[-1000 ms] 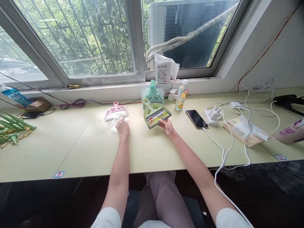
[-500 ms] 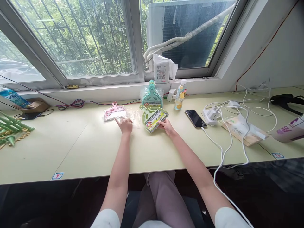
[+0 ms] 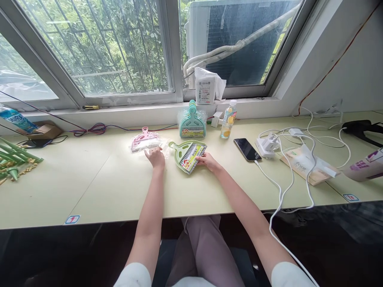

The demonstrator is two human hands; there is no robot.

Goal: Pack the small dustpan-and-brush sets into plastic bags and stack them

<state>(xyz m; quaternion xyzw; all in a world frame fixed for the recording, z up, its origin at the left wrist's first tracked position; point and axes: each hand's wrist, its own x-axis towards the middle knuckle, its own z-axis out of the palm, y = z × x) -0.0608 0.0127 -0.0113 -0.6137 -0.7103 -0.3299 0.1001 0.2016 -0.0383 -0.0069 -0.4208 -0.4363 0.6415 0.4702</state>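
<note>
A light green mini dustpan-and-brush set [image 3: 182, 153] with a printed yellow card is tilted just above or on the tabletop, its handle toward the left. My right hand [image 3: 208, 161] pinches its right edge, thumb on the card. My left hand [image 3: 156, 158] has curled fingers at a crinkled clear plastic bag [image 3: 164, 145]; one finger sticks out to the left. Just beyond that hand lies a pink dustpan-and-brush set [image 3: 145, 138] in clear wrapping. Behind the green one, a stack of teal dustpan-and-brush sets [image 3: 192, 123] stands against the window wall.
A drink bottle [image 3: 229, 119] stands right of the teal stack, with a tissue pack [image 3: 208, 87] on the sill. Farther right are a phone [image 3: 247, 149], a power strip [image 3: 266, 146], white cables and a tissue packet [image 3: 308, 164]. Green stalks [image 3: 18, 159] lie at far left.
The green set has shifted left and toward me and turned, its handle swinging farther left. The clear plastic at my left hand has moved left, and that hand's fingers have shifted slightly.
</note>
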